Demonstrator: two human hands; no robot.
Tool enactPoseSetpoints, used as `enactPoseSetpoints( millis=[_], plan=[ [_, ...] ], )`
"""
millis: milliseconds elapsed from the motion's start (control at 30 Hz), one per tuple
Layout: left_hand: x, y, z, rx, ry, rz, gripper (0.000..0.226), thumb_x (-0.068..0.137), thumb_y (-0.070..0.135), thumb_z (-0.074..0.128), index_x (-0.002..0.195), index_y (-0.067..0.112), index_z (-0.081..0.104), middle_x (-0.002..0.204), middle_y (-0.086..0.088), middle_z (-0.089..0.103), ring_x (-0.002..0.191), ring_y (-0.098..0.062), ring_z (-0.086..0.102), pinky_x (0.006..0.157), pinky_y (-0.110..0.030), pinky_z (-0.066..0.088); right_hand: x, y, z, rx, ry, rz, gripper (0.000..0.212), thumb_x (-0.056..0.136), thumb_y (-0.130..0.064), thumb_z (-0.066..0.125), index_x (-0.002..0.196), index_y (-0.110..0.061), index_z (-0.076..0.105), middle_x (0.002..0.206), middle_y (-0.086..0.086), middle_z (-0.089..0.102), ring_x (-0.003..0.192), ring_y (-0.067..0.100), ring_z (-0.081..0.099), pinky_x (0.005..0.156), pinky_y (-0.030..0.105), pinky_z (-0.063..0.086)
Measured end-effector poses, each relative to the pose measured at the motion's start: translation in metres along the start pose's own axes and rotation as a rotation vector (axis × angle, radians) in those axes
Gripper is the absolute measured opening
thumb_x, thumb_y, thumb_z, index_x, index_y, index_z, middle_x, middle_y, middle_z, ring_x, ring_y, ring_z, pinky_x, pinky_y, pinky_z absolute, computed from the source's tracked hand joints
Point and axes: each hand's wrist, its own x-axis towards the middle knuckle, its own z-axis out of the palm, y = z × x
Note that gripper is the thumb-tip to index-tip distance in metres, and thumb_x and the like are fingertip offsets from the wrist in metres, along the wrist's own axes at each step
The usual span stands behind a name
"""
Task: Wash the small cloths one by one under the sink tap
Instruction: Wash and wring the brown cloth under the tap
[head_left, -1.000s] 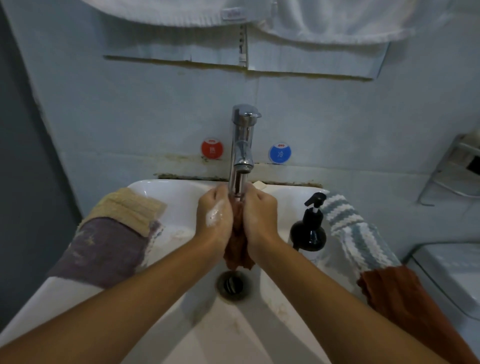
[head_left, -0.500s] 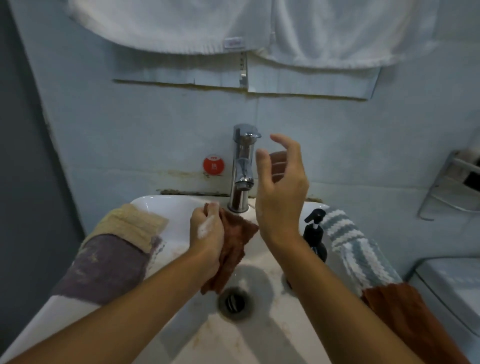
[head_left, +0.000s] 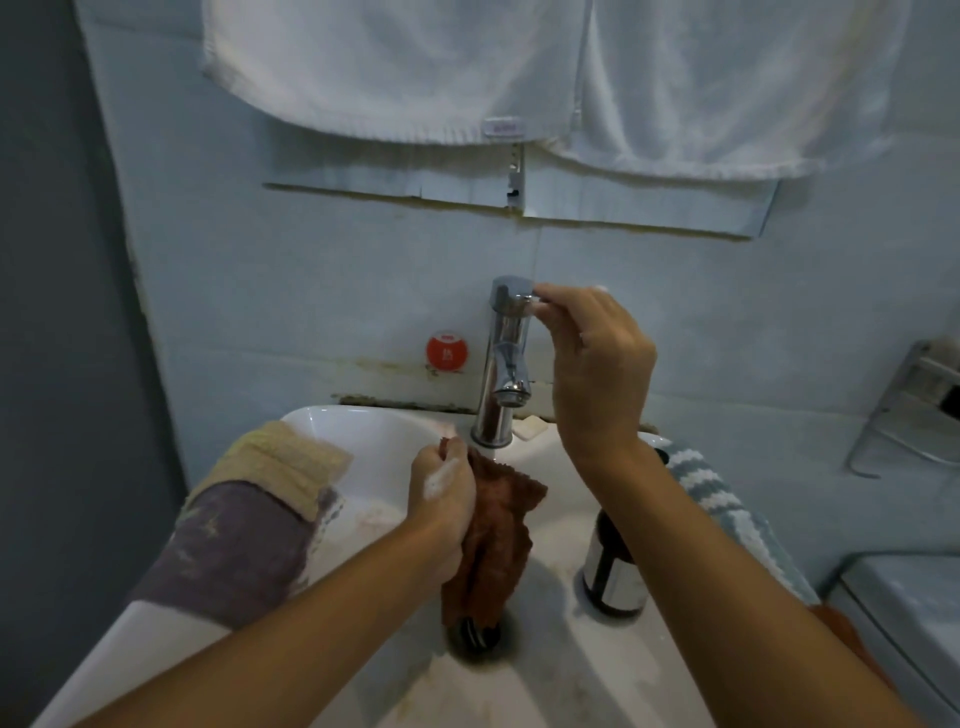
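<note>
Cloth (head_left: 493, 540), rust-brown and wet, hangs bunched from my left hand (head_left: 441, 512), whose fingers curl tight around its upper part; a patch of white suds sits on the back of that hand. I see the cloth's lower end dangling just above the drain (head_left: 475, 631), over the middle of the sink (head_left: 332, 421), with its top just below the tap (head_left: 506, 364) spout. My right hand (head_left: 597, 364) is raised beside the tap, thumb and forefinger pinching the lever at the tap's top, the other fingers loosely bent behind. I cannot tell whether water is running. On the sink's left rim lie a beige cloth (head_left: 296, 467) and, nearer me and partly under it, a purple cloth (head_left: 228, 551). On the right rim a striped cloth (head_left: 722, 493) lies behind my right forearm, with a dark bottle (head_left: 610, 577) standing just inside it. A small piece of soap (head_left: 530, 428) rests at the tap's base. A red sticker (head_left: 447, 353) marks the wall left of the tap, and white towels (head_left: 467, 67) hang above.
</note>
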Motion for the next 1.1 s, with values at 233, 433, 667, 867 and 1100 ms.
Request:
enactPoseSetpoints(
  millis=[233,433,667,867,1100],
  plan=[
    [0.001,-0.004,0.001,0.086,0.012,0.051,0.037,0.104,0.042,0.034,0.102,0.012,0.055,0.093,-0.014,0.061,0.091,-0.028,0.061,0.09,-0.041,0.05,0.01,0.0,0.003,-0.012,-0.01,0.03,0.017,0.095,-0.022,0.065,0.097,-0.008,0.073,0.083,0.004,0.07,0.072,0.017,0.065,0.062,0.033,0.055],
    [0.004,-0.009,0.003,0.175,-0.001,0.073,0.037,0.104,0.035,0.035,0.113,0.007,0.057,0.092,-0.01,0.058,0.091,-0.025,0.058,0.085,-0.037,0.047,0.012,-0.001,0.005,-0.019,-0.003,0.026,0.017,0.096,-0.022,0.064,0.096,-0.008,0.073,0.082,0.004,0.07,0.071,0.016,0.064,0.061,0.026,0.051],
    [0.006,-0.012,0.004,0.18,-0.003,0.069,0.034,0.105,0.034,0.035,0.112,0.01,0.057,0.096,-0.011,0.058,0.094,-0.025,0.058,0.09,-0.038,0.047,0.011,0.002,0.008,-0.016,0.002,0.029,0.017,0.097,-0.023,0.064,0.097,-0.009,0.073,0.084,0.003,0.07,0.072,0.016,0.064,0.061,0.033,0.054],
    [0.007,-0.014,0.004,0.195,-0.008,0.067,0.033,0.104,0.034,0.036,0.116,0.01,0.056,0.098,-0.011,0.058,0.098,-0.027,0.058,0.098,-0.045,0.046,0.012,0.002,0.01,-0.005,0.017,0.026,0.018,0.096,-0.024,0.064,0.098,-0.008,0.073,0.082,0.004,0.07,0.071,0.013,0.062,0.062,0.023,0.049],
    [0.006,-0.015,0.004,0.197,-0.009,0.089,0.031,0.105,0.033,0.035,0.109,0.01,0.057,0.093,-0.011,0.06,0.089,-0.024,0.059,0.082,-0.036,0.047,0.009,-0.002,0.005,-0.02,0.0,0.087,0.02,0.096,-0.022,0.064,0.109,-0.008,0.071,0.088,0.003,0.071,0.074,0.01,0.064,0.066,0.02,0.051]
  ],
)
